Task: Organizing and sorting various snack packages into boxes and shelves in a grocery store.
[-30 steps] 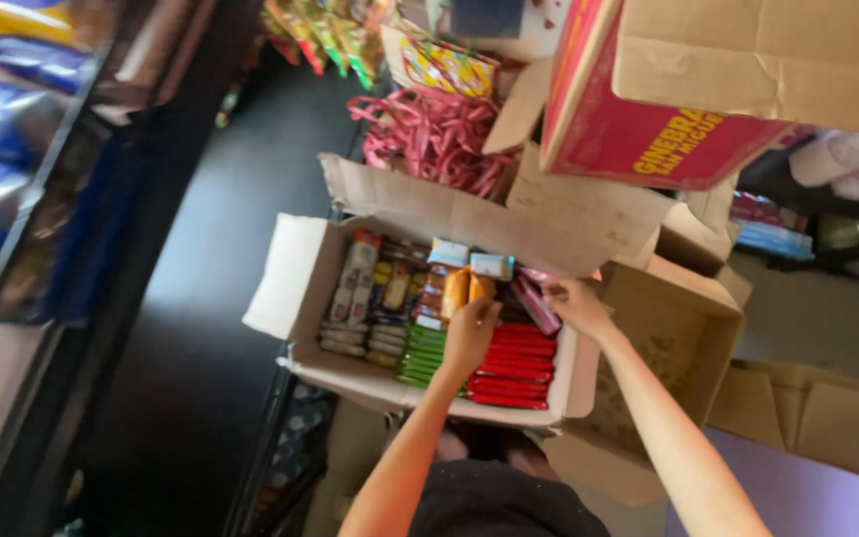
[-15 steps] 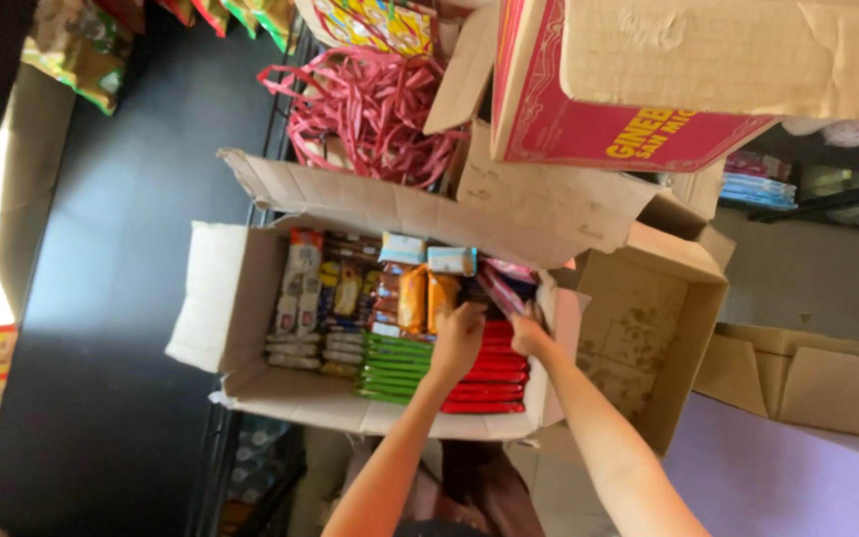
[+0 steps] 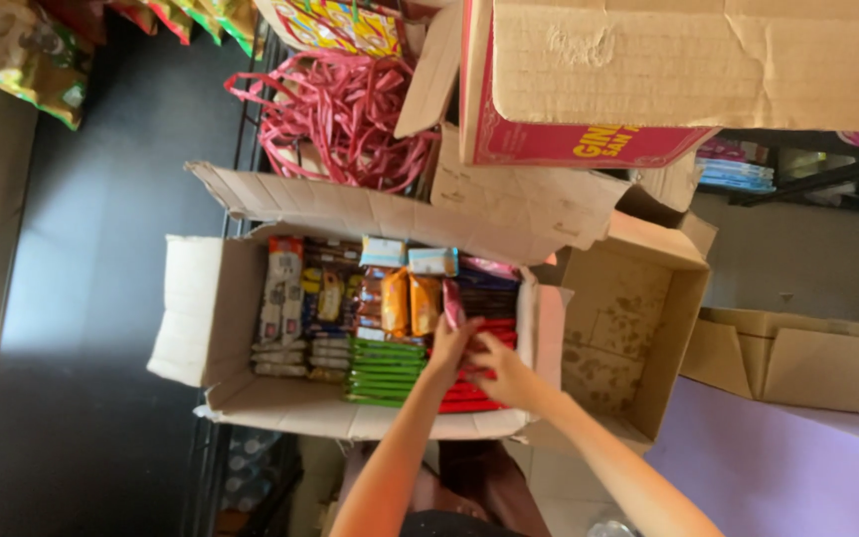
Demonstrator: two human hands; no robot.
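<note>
Head view, looking straight down. Both hands are working inside an open cardboard box (image 3: pixel 213 328) packed with snack packets. Left hand (image 3: pixel 449 343) is curling its fingers around a slim pink packet (image 3: pixel 452 303), which is standing up on edge above the rows. Right hand (image 3: pixel 504 370) is lying just at 4 o'clock of the left, fingers bent and resting on the stack of red packets (image 3: pixel 469 398); whether it is actually gripping one, cannot tell.

Green packets (image 3: pixel 385 370) are sitting at 9 o'clock of the hands, touching the red stack. Orange packets (image 3: pixel 410 303) are lying at 10 o'clock, just beside the pink one. Pale wrapped bars (image 3: pixel 282 298) are filling the far 9 o'clock end of the box.

An emptier carton (image 3: pixel 638 328) is standing at 3 o'clock, against the box wall. Red net bags (image 3: pixel 340 109) are heaped at 11 o'clock. A red-sided carton (image 3: pixel 648 70) is overhanging at 1 o'clock.
</note>
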